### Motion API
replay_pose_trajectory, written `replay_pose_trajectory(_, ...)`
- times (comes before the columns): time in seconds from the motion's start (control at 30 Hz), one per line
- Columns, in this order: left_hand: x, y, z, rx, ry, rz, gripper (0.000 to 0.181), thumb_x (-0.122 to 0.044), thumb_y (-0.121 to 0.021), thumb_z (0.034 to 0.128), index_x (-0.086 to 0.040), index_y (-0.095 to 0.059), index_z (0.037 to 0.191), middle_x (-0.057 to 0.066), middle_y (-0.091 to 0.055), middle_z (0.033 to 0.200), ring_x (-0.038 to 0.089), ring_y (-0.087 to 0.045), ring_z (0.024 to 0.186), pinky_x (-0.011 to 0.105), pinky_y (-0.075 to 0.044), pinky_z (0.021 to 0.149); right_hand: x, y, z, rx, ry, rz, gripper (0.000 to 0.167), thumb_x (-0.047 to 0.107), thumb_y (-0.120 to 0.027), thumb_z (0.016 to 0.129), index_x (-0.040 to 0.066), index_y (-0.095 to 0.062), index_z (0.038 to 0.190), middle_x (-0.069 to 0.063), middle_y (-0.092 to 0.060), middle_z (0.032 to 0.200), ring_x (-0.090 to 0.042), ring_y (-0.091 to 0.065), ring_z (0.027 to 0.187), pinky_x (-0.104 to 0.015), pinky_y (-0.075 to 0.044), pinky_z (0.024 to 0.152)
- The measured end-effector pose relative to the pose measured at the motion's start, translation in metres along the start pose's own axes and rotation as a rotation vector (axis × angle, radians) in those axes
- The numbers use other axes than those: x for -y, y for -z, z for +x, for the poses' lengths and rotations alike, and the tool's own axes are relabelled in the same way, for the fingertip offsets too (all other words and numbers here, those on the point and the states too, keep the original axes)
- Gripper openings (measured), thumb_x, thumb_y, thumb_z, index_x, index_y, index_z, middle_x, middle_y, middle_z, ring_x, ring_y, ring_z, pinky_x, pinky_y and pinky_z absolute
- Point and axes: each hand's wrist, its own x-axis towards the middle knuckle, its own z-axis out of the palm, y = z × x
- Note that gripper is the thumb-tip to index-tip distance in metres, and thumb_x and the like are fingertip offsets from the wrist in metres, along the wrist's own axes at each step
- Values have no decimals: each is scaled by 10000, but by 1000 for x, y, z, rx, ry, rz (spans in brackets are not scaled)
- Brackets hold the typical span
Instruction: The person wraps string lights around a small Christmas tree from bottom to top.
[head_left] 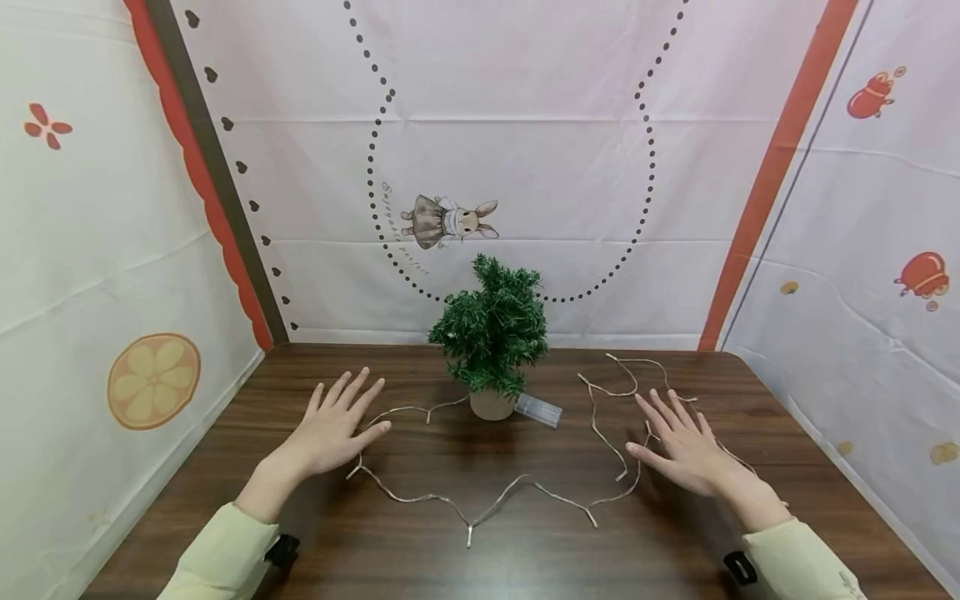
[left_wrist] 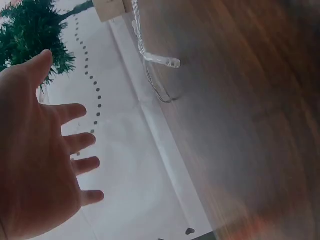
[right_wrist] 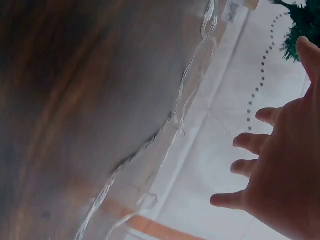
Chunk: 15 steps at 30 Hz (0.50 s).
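My left hand (head_left: 327,432), fingers spread, hovers over the left part of the table, beside a run of the string lights (head_left: 431,497). On the right, my right hand (head_left: 684,450) is also spread with straight fingers, above another stretch of the wire. Neither hand holds anything. A small green artificial Christmas tree (head_left: 491,321) stands upright on a light round base (head_left: 492,405) between them, farther back. Against that base lies a clear battery box (head_left: 538,411). In the left wrist view, one clear bulb (left_wrist: 165,61) of the string shows close by.
The dark wooden table (head_left: 420,567) carries the wire in loose loops across its middle and right. White printed cloth (head_left: 525,183) hangs behind the table and along both sides. A dark band (head_left: 283,552) shows at the left wrist, another (head_left: 740,568) at the right.
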Motion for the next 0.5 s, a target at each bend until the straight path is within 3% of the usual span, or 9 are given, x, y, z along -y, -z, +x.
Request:
replay_pose_trajectory(0.33, -4, -5, -10, -12, -148, -114, 737, -578, -548, 885, -236, -305, 1491, 54, -277, 1554, 357, -204, 1430, 643, -118, 1097, 24, -17, 0, -6, 171, 70, 776, 494, -581, 896, 103, -276, 1493, -166, -320, 1516, -391, -245, 1409, -671, -243, 1045)
replay_pose_trajectory(0.5, -6, -10, -8, 22, -231, -188, 769, -575, -617, 840, -227, -351, 1473, 27, -336, 1525, 338, -252, 1416, 640, -181, 1079, 32, -18, -2, 28, 244, 119, 764, 509, -600, 884, 58, -355, 1450, -172, -445, 1434, -370, -431, 1310, -569, -391, 1002)
